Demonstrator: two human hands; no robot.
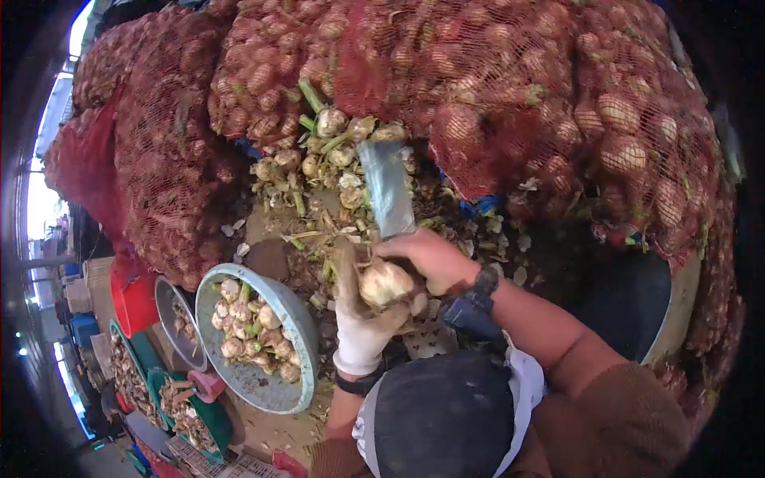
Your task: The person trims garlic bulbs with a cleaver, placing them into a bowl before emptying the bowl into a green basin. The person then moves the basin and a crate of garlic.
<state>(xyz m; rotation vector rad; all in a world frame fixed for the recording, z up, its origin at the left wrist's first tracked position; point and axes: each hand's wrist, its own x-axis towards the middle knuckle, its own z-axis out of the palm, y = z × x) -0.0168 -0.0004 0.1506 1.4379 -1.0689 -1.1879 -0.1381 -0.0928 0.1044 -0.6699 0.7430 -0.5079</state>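
My left hand point(360, 331), in a soiled white glove, is closed around a pale garlic bulb point(386, 284). My right hand point(437, 259), ungloved, grips a broad-bladed knife point(387, 190), its handle hidden in the fist. The blade points away from me, beyond the bulb, and looks slightly blurred. Past the blade lies a heap of garlic bulbs point(343, 155), some with green stems. Left of my gloved hand, a grey-blue basin point(307, 338) holds several trimmed bulbs point(253, 328).
Red mesh sacks point(502, 95) full of bulbs stack across the back and both sides. Skins and stem scraps litter the ground. At left are a red container point(134, 296), a grey bowl point(177, 346) and a green tub point(219, 422). A dark rounded shape point(442, 418) covers the bottom middle.
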